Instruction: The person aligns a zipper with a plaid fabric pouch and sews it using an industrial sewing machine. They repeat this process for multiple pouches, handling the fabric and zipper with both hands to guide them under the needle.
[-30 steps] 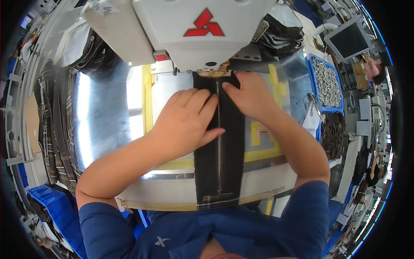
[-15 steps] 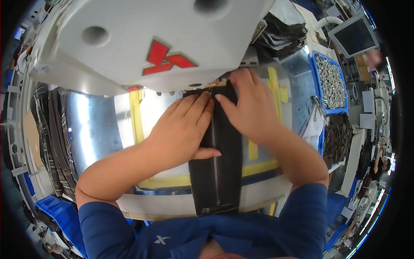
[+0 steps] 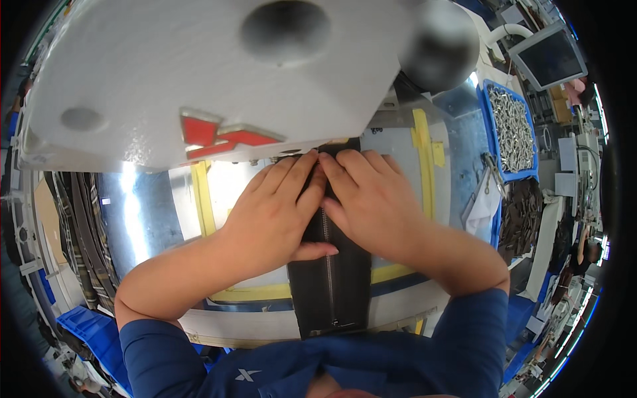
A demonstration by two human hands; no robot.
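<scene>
My left hand (image 3: 272,212) lies flat on a long dark fabric strip (image 3: 352,298) with a metal zipper (image 3: 330,285) down its middle, thumb stretched out across it. My right hand (image 3: 371,202) rests beside it, fingers extended over the strip's upper part, fingertips almost meeting the left's. Both are at the lower edge of a white machine head (image 3: 146,73) with a red emblem, which hides the strip's far end and the working parts. The strip lies on a plate edged with yellow tape (image 3: 420,152) and hangs over the front edge.
Plaid and dark pieces (image 3: 79,239) lie stacked left, above a blue bin (image 3: 86,335). At right are a blue tray (image 3: 504,174) of metal parts, small scissors (image 3: 491,166), a brown pile (image 3: 517,219) and a monitor (image 3: 547,56). People (image 3: 587,252) are at the far right.
The machine head looms larger and lower in view. My right hand has shifted down and inward, fingers now flatter on the strip beside my left hand.
</scene>
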